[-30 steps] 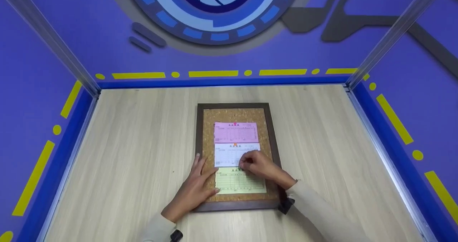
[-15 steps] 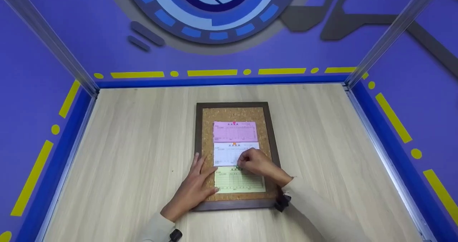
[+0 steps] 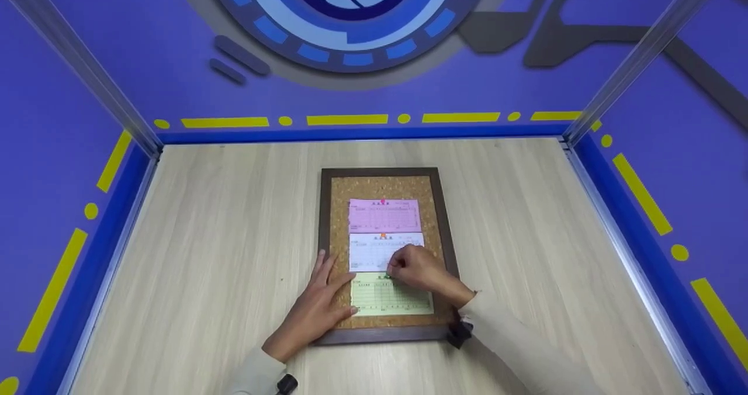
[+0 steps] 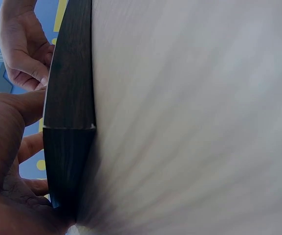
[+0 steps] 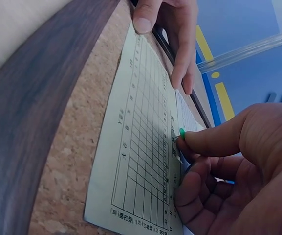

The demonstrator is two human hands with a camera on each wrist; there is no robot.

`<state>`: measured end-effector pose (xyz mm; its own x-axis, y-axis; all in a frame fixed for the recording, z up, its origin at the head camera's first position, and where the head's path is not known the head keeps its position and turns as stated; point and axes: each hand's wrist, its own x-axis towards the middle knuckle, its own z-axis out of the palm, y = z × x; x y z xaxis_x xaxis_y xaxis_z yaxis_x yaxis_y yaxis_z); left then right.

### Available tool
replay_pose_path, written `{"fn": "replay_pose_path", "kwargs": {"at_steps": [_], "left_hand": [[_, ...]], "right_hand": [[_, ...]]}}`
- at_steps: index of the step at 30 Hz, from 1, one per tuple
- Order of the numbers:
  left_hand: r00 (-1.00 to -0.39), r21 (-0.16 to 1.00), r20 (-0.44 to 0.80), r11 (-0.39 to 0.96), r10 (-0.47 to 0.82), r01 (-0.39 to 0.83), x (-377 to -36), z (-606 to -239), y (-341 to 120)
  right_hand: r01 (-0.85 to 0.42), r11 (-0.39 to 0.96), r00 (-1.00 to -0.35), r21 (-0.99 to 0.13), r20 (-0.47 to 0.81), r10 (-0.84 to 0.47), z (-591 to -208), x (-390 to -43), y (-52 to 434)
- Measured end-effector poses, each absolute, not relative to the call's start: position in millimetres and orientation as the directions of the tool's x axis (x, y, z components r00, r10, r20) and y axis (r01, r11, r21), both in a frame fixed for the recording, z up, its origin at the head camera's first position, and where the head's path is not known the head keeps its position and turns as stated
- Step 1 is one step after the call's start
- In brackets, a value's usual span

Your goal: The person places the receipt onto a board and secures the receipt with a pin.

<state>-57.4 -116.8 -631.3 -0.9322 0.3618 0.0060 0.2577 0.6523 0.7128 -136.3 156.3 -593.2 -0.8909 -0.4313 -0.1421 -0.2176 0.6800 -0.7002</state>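
A framed corkboard (image 3: 340, 225) lies on the table, bearing a pink slip (image 3: 383, 217), a white slip (image 3: 365, 255) and a pale green slip (image 3: 391, 301), one below another. My right hand (image 3: 422, 268) pinches a green push pin (image 5: 182, 132) between thumb and forefinger at the green slip's printed top edge. In the right wrist view the pin's metal point shows close against the paper. My left hand (image 3: 318, 304) rests spread over the board's left side, thumb and forefinger tips at the green slip's left edge. Its other fingers reach the dark frame (image 4: 70, 88).
A red push pin (image 3: 383, 201) holds the pink slip at its top, and an orange push pin (image 3: 383, 235) the white one. Wood-grain table (image 3: 222, 225) surrounds the board. Blue-purple panels (image 3: 374, 100) wall in the back and both sides.
My right hand has shifted very slightly left at the green slip's top edge, still pinching. The left hand has stayed in place on the board.
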Motion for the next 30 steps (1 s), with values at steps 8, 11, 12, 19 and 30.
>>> {"fn": "replay_pose_path", "kwargs": {"at_steps": [8,11,12,19,30], "left_hand": [[-0.932,0.714,0.014,0.649,0.362,0.262,-57.0,-630.7,-117.0],[-0.933,0.721,0.019,0.641,0.361,0.263,-56.4,-631.2,-117.5],[-0.933,0.725,0.021,0.637,0.36,0.262,-56.2,-631.3,-117.7],[-0.932,0.726,0.02,0.636,0.363,0.263,-55.9,-632.0,-118.1],[-0.93,0.721,0.029,0.637,0.366,0.273,-55.2,-631.4,-118.4]], "right_hand": [[-0.222,0.717,-0.894,-0.661,-0.155,-0.42,-595.1,-133.2,152.7],[-0.237,0.721,-0.891,-0.651,-0.15,-0.428,-596.3,-132.0,152.2],[-0.237,0.72,-0.89,-0.653,-0.151,-0.43,-596.5,-131.9,152.2],[-0.223,0.711,-0.884,-0.667,-0.168,-0.435,-595.7,-131.2,153.5],[-0.245,0.71,-0.882,-0.66,-0.152,-0.445,-594.3,-131.0,152.8]]}}
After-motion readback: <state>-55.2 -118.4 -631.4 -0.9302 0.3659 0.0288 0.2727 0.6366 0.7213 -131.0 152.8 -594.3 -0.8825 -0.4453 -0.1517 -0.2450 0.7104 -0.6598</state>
